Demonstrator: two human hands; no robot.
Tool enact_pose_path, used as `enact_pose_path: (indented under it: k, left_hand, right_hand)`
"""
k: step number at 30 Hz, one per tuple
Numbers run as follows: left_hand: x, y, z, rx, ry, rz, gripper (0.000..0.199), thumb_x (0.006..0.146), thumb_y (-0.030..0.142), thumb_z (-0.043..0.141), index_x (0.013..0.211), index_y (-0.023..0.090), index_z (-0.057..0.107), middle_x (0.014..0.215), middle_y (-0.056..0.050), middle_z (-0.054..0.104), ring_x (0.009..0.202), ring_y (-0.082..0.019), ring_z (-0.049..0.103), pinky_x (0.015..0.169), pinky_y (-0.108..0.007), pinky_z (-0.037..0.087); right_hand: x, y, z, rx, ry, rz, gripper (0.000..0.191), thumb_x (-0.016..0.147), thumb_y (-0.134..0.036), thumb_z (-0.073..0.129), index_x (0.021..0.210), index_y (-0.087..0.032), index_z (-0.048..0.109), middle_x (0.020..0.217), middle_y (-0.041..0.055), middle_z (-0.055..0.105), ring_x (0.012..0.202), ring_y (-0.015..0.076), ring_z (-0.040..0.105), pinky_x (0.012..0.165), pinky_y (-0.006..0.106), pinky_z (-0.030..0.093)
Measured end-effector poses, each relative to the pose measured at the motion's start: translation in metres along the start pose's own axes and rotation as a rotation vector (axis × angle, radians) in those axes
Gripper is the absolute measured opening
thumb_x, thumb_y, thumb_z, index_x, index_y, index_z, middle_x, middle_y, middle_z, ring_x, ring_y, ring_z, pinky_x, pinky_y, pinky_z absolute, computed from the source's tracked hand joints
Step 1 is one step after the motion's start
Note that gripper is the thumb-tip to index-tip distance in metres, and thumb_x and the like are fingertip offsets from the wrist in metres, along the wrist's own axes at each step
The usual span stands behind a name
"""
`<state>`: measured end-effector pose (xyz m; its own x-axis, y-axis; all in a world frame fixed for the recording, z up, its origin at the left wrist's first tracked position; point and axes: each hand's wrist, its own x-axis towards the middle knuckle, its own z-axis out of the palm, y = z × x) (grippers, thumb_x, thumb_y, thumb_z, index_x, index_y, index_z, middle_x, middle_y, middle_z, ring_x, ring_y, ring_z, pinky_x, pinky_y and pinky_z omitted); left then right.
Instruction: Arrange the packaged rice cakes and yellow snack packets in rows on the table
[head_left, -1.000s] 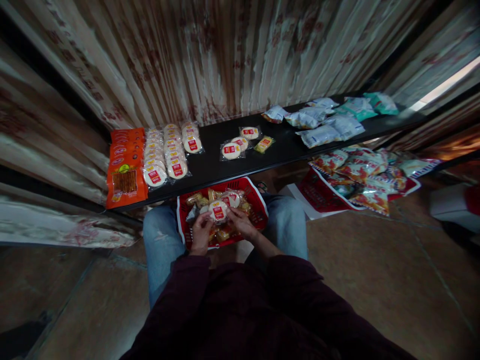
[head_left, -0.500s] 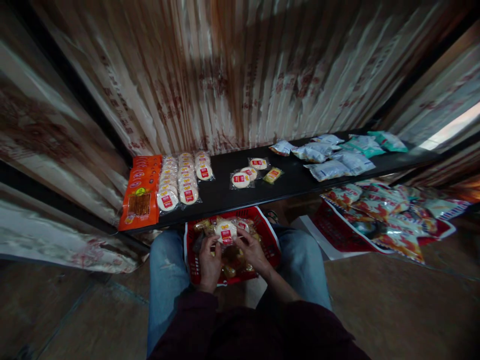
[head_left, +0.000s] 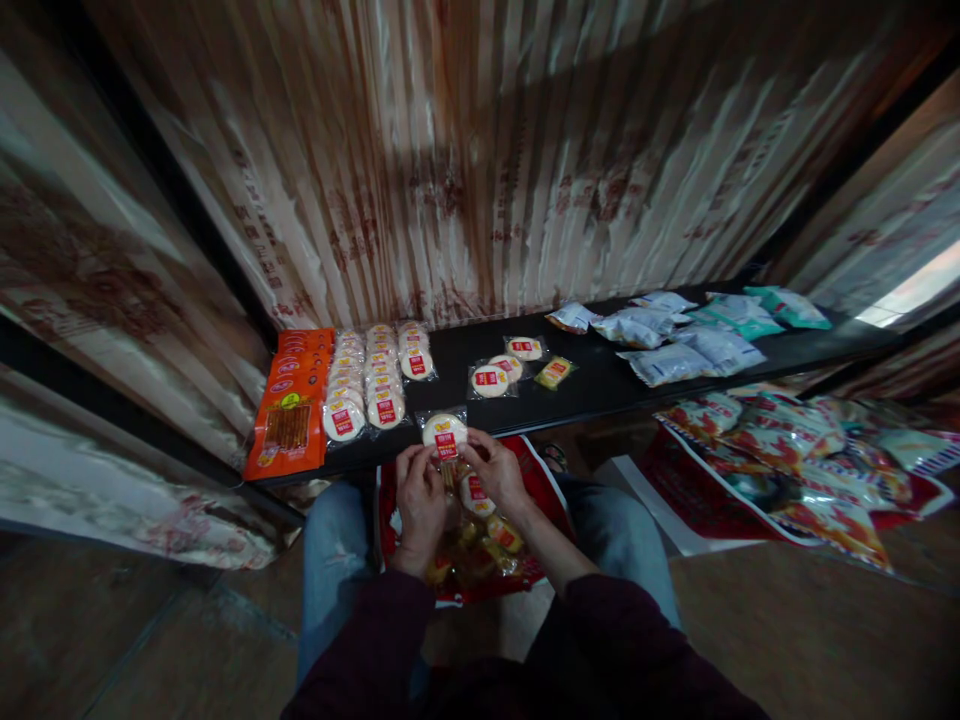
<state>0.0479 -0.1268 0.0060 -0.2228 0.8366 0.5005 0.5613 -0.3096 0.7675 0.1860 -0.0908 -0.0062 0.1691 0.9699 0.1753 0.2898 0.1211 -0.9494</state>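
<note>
Pinching a clear-wrapped white cracker (head_left: 444, 434) with both hands, by the near left of the wrapper with the left hand (head_left: 420, 508) and by the near right with the right hand (head_left: 499, 480), in a fingertip grip on each side. Held label up above the far part of the red basket (head_left: 538, 478), overlapping in view the near edge of the black shelf (head_left: 596, 375); impossible to tell whether touching it.

Most likely at the step of handling this one piece between basket and shelf, with another cracker (head_left: 478, 493) and a yellow packet (head_left: 504, 533) among the contents below. For any move forward, probably calling for an even pinch to keep the brittle-looking disc flat, and for enough height to spare the wrapper from catching on the shelf edge.

On the shelf, from left: an orange bag (head_left: 291, 412), three overlapping cracker rows (head_left: 384, 380), a bare strip, then loose crackers (head_left: 489, 379) and blue-and-white bags (head_left: 660, 366). Best room straight ahead, in front of the short third row and just right of it. Bounded behind by the curtain (head_left: 465, 190), and beside the basket by the knees (head_left: 331, 540).
</note>
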Motion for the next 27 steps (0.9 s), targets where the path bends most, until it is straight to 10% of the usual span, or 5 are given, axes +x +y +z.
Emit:
enact_pose_path:
  k: [27]
  left_hand:
    - [0.055,-0.011,0.045,0.048,-0.183,-0.117,0.054,0.078,0.010,0.048,0.132,0.013,0.050,0.152,-0.015,0.033,0.141,-0.028,0.029,0.115,-0.045,0.030]
  right_hand:
    - [0.098,0.000,0.027,-0.242,-0.070,-0.047,0.022,0.082,-0.014,0.053,0.098,-0.020,0.066,0.097,0.0053,0.072,0.089,0.0186,0.067,0.086,0.033,0.051]
